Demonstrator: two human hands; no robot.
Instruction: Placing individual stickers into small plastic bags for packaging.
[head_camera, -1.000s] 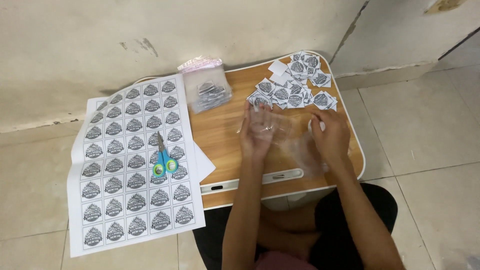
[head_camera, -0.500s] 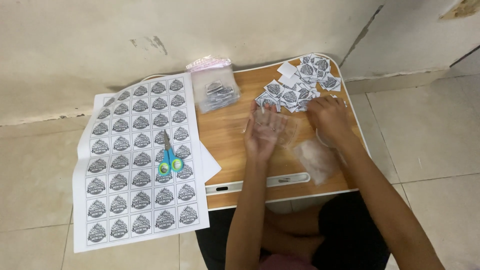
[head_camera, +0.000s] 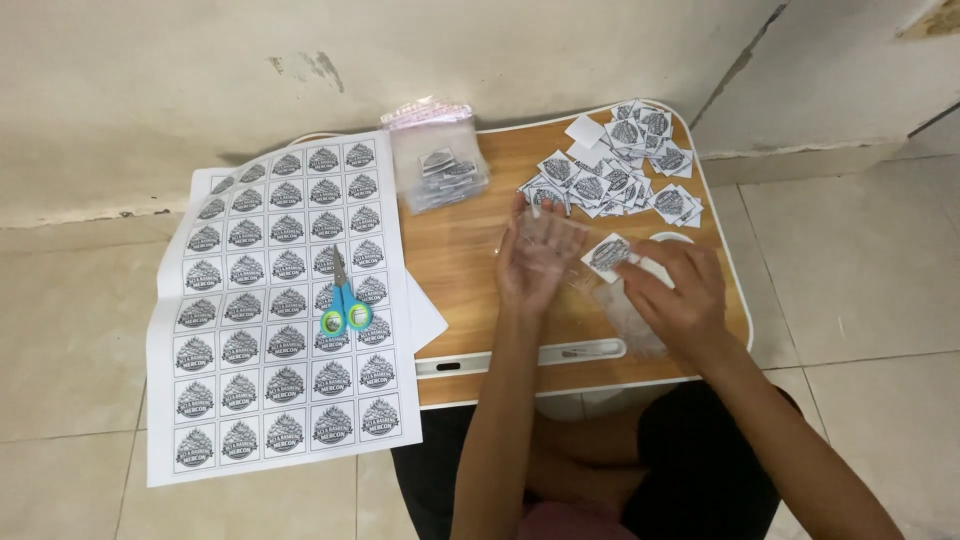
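While your left hand lay spread under a clear bag and your right hand pinched one cut label at its mouth, filled bags were stacked, though loose labels and uncut sheets apparently remained.

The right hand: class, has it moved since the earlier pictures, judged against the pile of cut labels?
Yes. The right hand was up at the pile of cut labels; it has drawn back toward the person, holding one label beside the left hand.
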